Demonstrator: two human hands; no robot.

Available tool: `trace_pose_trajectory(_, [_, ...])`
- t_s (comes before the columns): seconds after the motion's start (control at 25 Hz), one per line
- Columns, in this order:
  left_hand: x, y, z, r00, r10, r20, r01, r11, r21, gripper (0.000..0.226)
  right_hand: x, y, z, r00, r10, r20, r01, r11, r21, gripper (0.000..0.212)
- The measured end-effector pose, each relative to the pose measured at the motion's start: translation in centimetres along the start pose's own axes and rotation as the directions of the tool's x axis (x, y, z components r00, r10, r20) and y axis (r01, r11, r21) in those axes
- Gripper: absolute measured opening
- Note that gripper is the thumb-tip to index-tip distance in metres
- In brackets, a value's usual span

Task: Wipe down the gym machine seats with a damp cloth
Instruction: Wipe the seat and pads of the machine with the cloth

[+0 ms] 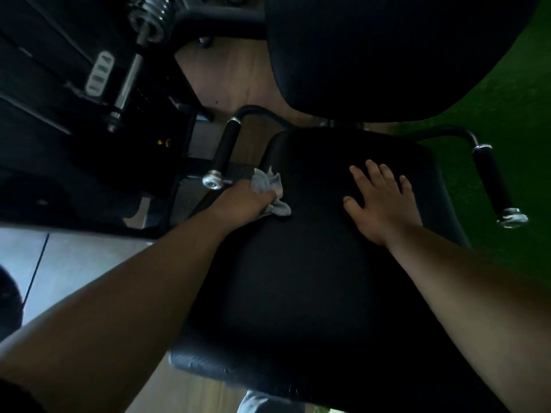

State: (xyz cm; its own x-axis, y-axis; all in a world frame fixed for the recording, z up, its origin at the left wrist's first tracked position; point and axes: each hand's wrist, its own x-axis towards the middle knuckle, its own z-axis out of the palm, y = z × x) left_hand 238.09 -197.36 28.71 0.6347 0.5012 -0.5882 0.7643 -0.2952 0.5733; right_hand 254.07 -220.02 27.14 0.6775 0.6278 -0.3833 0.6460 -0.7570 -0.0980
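Green turf [507, 93], wooden floor [235, 76], chrome-capped side handles [222, 153], weight plates [152, 16].

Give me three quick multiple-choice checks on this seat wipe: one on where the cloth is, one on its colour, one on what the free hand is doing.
1. Where is the cloth on the seat?
A. near its left edge
B. at its middle
C. on the backrest

2. What colour is the cloth?
A. red
B. grey
C. yellow

3. How is the right hand?
A. gripping a side handle
B. flat on the seat, fingers spread
C. holding a second cloth

Answers: 1 A, the left hand grips the bunched cloth at the seat's left edge, beside the left handle. 2 B, it shows pale grey against the black pad. 3 B, its palm lies on the pad and it holds nothing.
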Motion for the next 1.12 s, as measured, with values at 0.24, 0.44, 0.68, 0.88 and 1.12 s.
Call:
trace_pose_trajectory(0.24, [-9.5,-3.4,-0.4,0.999,-0.003,-0.032,0.007,0.994,0.113,0.029,-0.8,-0.1,-0.7,0.996,-0.003,0.086,0.0,0.999,0.042,0.068])
trace_pose_trajectory(0.44, [-16.3,-7.4,0.5,0.985,-0.089,-0.145,0.087,0.996,-0.023,0.044,-8.3,0.3,0.0,0.99,-0.101,0.098,0.093,0.992,0.084,0.066])
trace_pose_trajectory(0.68, [-23.6,-11.7,4.7,0.896,0.13,-0.425,-0.169,0.984,-0.054,0.057,-20.5,0.8,0.9,0.992,-0.112,0.061,0.107,0.992,0.074,0.061])
trace_pose_trajectory(0.88, [-24.3,-16.9,5.3,0.746,0.612,-0.26,-0.444,0.749,0.492,0.08,-23.0,0.1,2.3,0.998,-0.058,-0.036,0.059,0.998,0.036,0.061])
trace_pose_trajectory(1.12, [-21.7,-17.2,3.6,0.593,0.805,0.001,-0.46,0.338,0.821,0.122,-22.4,0.4,3.4,0.987,-0.059,-0.15,0.063,0.998,0.025,0.06])
